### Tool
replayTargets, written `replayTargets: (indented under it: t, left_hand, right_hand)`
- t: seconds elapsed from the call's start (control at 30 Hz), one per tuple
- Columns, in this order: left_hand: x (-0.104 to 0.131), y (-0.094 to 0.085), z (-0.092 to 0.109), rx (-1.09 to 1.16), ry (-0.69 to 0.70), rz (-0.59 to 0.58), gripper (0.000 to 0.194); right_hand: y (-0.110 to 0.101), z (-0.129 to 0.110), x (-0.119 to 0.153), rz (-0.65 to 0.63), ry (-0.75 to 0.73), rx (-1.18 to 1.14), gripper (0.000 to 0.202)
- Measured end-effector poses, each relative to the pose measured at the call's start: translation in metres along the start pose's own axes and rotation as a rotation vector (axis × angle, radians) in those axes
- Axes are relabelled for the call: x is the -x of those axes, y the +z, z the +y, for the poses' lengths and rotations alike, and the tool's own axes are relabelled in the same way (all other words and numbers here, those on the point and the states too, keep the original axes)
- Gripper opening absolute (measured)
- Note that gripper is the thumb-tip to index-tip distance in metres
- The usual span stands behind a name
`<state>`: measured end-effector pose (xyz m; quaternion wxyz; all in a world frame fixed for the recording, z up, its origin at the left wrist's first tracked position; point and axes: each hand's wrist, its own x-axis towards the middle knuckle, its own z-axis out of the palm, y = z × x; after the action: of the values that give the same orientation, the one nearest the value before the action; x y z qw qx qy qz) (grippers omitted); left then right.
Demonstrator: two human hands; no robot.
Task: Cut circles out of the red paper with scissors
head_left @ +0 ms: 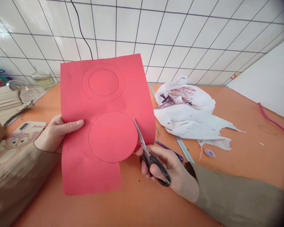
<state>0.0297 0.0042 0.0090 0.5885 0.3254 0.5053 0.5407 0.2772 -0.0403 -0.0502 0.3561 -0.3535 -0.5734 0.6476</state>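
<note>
A sheet of red paper [73,142] is held up over the table, with circles drawn on it in thin dark line: two nested ones near the top and a single one below. My left hand [58,132] grips the paper's left edge, thumb on the front and fingers hidden behind. In my right hand [170,167] is a pair of scissors [145,151] with black handles. Its blades are at the right side of the lower circle, one showing in front of the paper. A cut follows that circle's lower right edge, and the lower right corner of the sheet is gone.
Right of the paper lie a white plastic bag [198,97], torn white material [191,119], a purple strip-like tool [180,156] and a small lilac roll [210,153]. At left are a phone in a cartoon case [21,135], cardboard [7,104] and a glass jar [44,80]. A tiled wall [127,28] rises behind the orange table [132,208].
</note>
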Motion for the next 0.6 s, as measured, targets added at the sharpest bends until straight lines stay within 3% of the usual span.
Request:
replayTargets:
  t: [0.6]
  left_hand:
    - [-0.0070,-0.0085,-0.0033,0.005,-0.005,-0.025,0.030]
  right_hand:
    - [0.0009,-0.0037,-0.0007,0.024,0.046,-0.023,0.046]
